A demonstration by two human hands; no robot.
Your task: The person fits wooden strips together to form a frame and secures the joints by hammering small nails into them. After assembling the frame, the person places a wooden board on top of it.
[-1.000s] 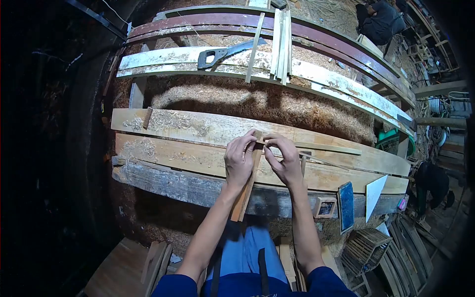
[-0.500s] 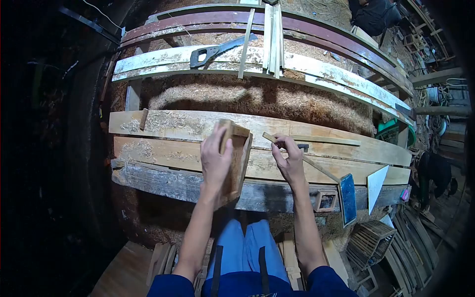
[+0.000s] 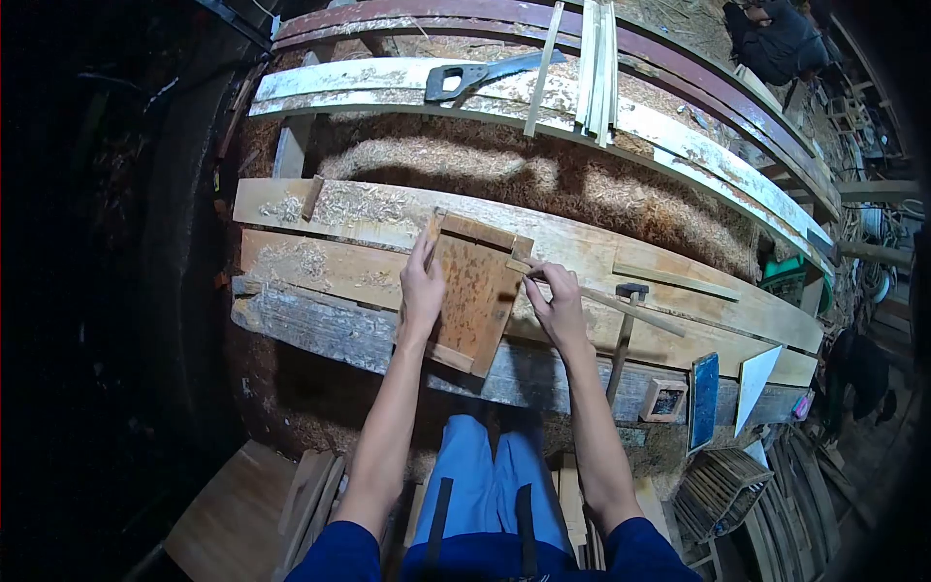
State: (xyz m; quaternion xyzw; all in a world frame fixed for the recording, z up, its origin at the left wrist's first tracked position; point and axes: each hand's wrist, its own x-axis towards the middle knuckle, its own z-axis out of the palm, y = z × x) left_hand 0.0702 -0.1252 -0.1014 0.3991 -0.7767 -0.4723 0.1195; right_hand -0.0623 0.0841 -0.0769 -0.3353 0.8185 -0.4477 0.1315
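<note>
A shallow wooden box [image 3: 467,291] with a stained brown panel and raised wooden edges rests tilted over the near edge of the bench planks. My left hand [image 3: 423,296] is closed around its left side, fingers along the upper left corner. Between the fingertips of my right hand [image 3: 558,296] is a thin wooden strip [image 3: 635,315]. Its left end meets the box's upper right edge, while the rest slants away to the right. Just right of this hand lies a hammer [image 3: 624,335], its head away from me.
Another strip [image 3: 676,281] lies on the planks, with wood shavings [image 3: 361,206] at the left. A handsaw [image 3: 485,76] and several narrow slats [image 3: 599,73] sit on the white beam behind. Toward the right are a small square frame [image 3: 665,400], a blue panel [image 3: 704,400] and a crouching person [image 3: 776,41].
My left hand has turned the box from steeply tilted to nearly flat, panel facing up. My right hand has brought the strip's end to the box's edge. The view has shifted.
</note>
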